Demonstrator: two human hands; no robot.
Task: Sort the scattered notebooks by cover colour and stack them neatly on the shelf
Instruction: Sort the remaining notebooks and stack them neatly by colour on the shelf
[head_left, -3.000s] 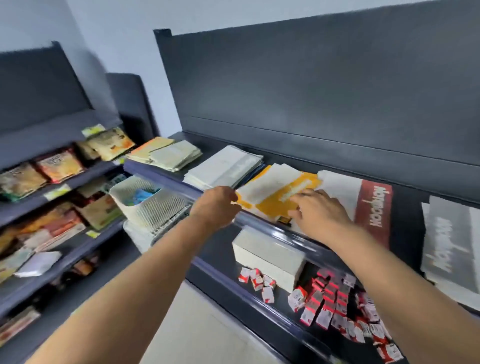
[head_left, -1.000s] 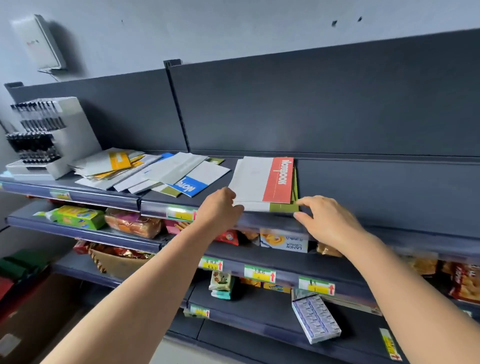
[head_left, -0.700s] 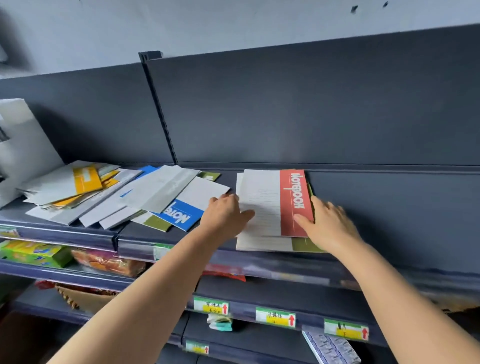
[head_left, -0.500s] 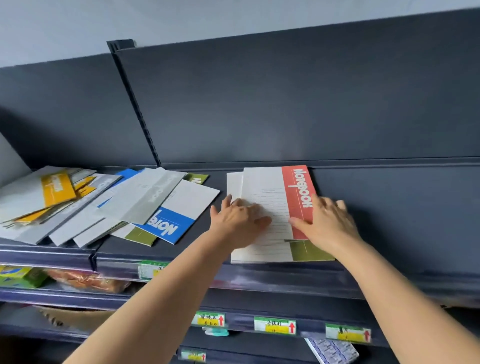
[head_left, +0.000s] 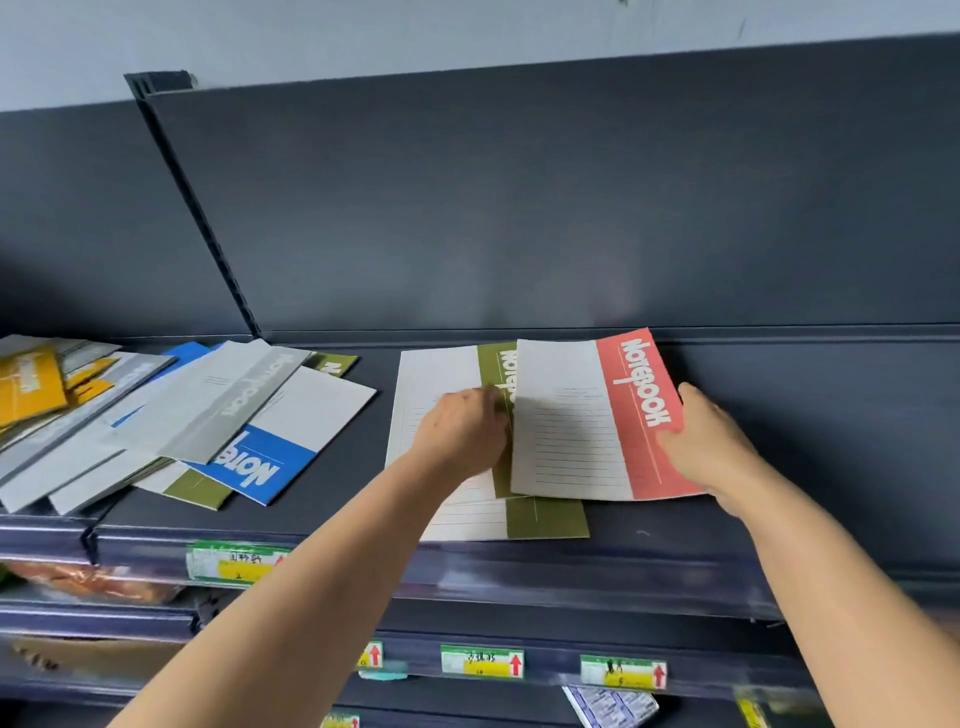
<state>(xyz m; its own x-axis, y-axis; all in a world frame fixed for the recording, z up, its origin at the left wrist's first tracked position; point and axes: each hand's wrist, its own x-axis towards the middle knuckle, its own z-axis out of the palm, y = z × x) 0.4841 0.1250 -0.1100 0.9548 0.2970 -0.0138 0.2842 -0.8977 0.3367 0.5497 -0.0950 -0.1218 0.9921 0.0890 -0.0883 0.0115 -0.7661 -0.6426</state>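
Red notebook on top shelf, lying skewed over olive-green notebooks, right of scattered pile. Right hand grips its right edge. Left hand curled at its left edge; blurred, pinch or press unclear. Likely light, thin, floppy; smooth cover, slides easily. Best held by both long edges, kept flat, squared against matching stack.

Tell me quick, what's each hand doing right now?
Left hand: on the green notebook, fingers curled; grip cannot be told.
Right hand: grips the red notebook.
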